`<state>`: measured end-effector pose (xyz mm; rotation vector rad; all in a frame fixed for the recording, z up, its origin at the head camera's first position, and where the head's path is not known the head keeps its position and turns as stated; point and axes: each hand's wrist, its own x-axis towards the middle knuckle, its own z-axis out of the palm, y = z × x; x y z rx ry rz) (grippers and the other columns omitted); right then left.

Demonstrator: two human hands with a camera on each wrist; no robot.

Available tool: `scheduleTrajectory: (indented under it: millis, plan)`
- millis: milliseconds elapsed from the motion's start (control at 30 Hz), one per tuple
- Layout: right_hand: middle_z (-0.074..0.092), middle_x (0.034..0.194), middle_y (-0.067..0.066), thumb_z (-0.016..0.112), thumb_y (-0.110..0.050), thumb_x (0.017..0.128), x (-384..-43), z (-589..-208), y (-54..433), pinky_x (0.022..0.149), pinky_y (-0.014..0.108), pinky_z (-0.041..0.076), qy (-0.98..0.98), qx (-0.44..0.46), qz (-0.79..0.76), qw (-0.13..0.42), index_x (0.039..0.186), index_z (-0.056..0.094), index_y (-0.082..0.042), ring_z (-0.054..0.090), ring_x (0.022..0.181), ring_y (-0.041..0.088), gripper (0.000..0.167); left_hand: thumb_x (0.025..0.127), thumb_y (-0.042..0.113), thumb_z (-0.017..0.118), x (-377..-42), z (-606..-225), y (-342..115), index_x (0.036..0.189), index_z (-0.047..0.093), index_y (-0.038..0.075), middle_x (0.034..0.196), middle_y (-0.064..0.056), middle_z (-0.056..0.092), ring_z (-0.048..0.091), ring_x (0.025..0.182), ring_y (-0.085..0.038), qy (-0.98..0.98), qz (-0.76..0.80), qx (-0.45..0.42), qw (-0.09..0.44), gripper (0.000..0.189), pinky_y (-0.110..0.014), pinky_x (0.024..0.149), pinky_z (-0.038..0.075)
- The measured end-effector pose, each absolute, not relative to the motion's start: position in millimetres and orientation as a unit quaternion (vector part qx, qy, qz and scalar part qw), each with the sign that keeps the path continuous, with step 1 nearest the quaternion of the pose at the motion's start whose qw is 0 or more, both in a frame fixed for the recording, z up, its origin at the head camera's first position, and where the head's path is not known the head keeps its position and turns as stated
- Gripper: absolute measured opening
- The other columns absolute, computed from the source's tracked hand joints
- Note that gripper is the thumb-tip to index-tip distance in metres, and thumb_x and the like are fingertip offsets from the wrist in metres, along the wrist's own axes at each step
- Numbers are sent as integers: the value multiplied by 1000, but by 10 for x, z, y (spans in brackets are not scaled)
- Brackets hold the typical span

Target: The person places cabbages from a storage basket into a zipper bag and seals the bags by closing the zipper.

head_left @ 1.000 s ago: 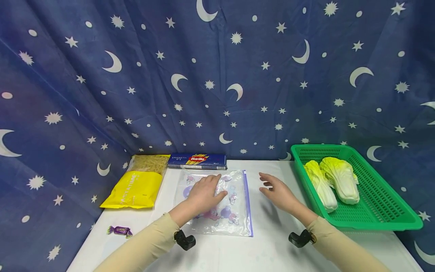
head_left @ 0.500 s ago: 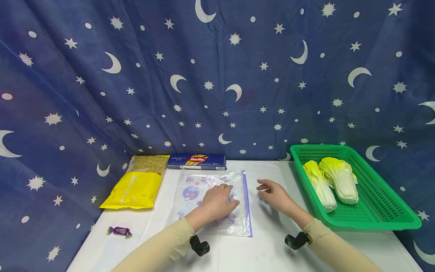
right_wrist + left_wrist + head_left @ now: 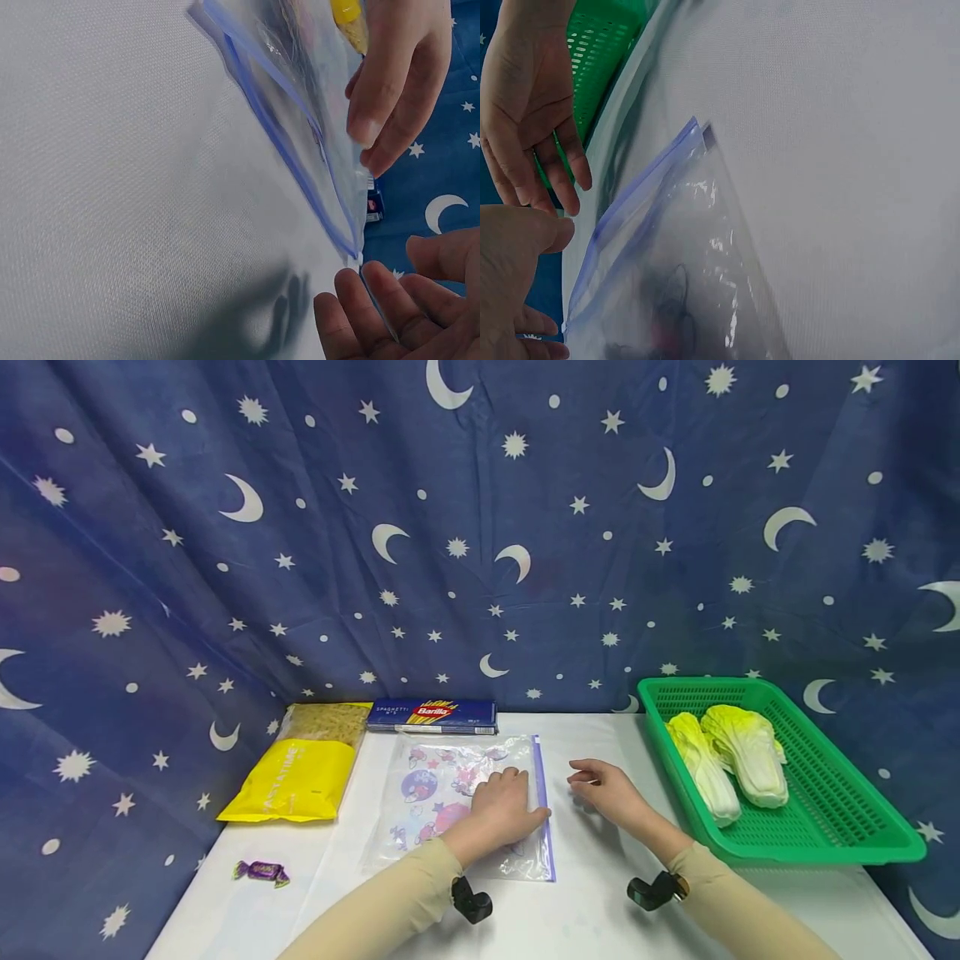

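Observation:
A clear zip bag (image 3: 420,818) printed with pink and purple pictures lies flat, its purple zip edge (image 3: 543,793) facing right. Over the bag's right part is my left hand (image 3: 504,808), fingers loosely bent, thumb reaching across the zip edge. In the right wrist view the bag's mouth (image 3: 292,127) gapes a little between its two purple strips, with the left hand's fingers (image 3: 386,97) just above it. My right hand (image 3: 611,793) hovers to the right of the bag, its fingers relaxed and holding nothing; its shadow falls on the table.
On the right a green basket (image 3: 847,777) holds two Chinese cabbages (image 3: 750,756). Behind the bag lies a blue spaghetti box (image 3: 432,716), beside a yellow pasta pack (image 3: 300,768). A purple wrapped candy (image 3: 261,872) sits at the front left of the white table (image 3: 570,910).
My left hand has slid right across the bag, from its middle to the zip edge. The right hand has dropped slightly nearer and stays apart from the bag.

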<state>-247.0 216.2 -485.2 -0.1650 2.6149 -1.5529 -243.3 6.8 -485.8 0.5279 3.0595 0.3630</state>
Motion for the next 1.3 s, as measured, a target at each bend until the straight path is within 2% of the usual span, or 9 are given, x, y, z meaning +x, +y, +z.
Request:
scheduleTrajectory:
  millis: [200, 400, 633, 833, 967, 1067, 1133, 1200, 1300]
  plan:
    - [68, 114, 22, 62, -5, 99, -2470, -4853, 2181, 81, 46, 61, 850, -37, -524, 48, 140, 53, 11, 68, 97, 25, 44, 84, 66, 70, -2430, -4924, 172, 130, 63, 4, 116, -8, 60, 55, 107, -27, 983, 98, 156, -11, 77, -42, 84, 51]
    - [68, 112, 21, 62, -7, 100, -2469, -4883, 2196, 78, 40, 61, 845, -31, -531, 51, 139, 54, 11, 68, 95, 27, 43, 81, 66, 73, -2399, -4960, 211, 135, 58, 1, 120, -10, 56, 51, 110, -26, 983, 105, 151, -7, 86, -42, 82, 49]
    - [67, 114, 24, 60, -6, 101, -2474, -4886, 2175, 76, 35, 60, 839, -30, -540, 58, 140, 53, 11, 68, 100, 33, 43, 85, 54, 73, -2411, -4948, 200, 150, 45, 0, 136, -15, 53, 51, 121, -31, 981, 129, 141, 19, 89, -50, 88, 53]
    - [67, 115, 25, 60, -6, 101, -2479, -4875, 2151, 82, 44, 61, 836, -27, -545, 63, 140, 53, 11, 69, 101, 33, 43, 87, 39, 72, -2452, -4915, 128, 151, 41, -3, 137, -20, 52, 52, 123, -37, 973, 177, 141, 40, 83, -49, 91, 55]
    - [66, 116, 26, 61, -6, 100, -2483, -4875, 2124, 84, 47, 60, 832, -28, -550, 66, 140, 53, 11, 69, 102, 34, 44, 84, 23, 71, -2451, -4885, 49, 137, 51, -2, 118, -18, 61, 61, 108, -35, 959, 236, 149, 38, 62, -46, 86, 56]
    - [67, 116, 25, 62, -7, 100, -2495, -4884, 2097, 83, 46, 60, 833, -29, -548, 65, 140, 53, 11, 69, 101, 33, 44, 82, 11, 69, -2441, -4855, -14, 126, 52, 3, 93, -9, 64, 63, 81, -25, 943, 287, 162, 41, 48, -38, 69, 55]
    - [66, 118, 25, 62, -8, 101, -2500, -4888, 2074, 83, 45, 61, 835, -32, -546, 65, 140, 53, 10, 69, 102, 32, 44, 83, 6, 67, -2433, -4842, -56, 122, 51, 5, 82, -2, 62, 59, 66, -18, 933, 314, 169, 48, 42, -33, 59, 51]
    - [66, 120, 25, 62, -7, 101, -2506, -4891, 2047, 83, 45, 61, 838, -36, -540, 63, 141, 53, 10, 69, 102, 32, 45, 84, 2, 64, -2420, -4832, -98, 119, 50, 6, 75, 3, 58, 53, 58, -12, 924, 336, 177, 51, 38, -29, 52, 46]
    - [64, 125, 26, 62, -7, 101, -2504, -4886, 2002, 83, 44, 61, 843, -44, -533, 62, 142, 52, 9, 68, 103, 31, 46, 85, 0, 61, -2409, -4832, -156, 114, 50, 7, 77, 5, 58, 51, 56, -8, 911, 368, 180, 47, 32, -26, 51, 44]
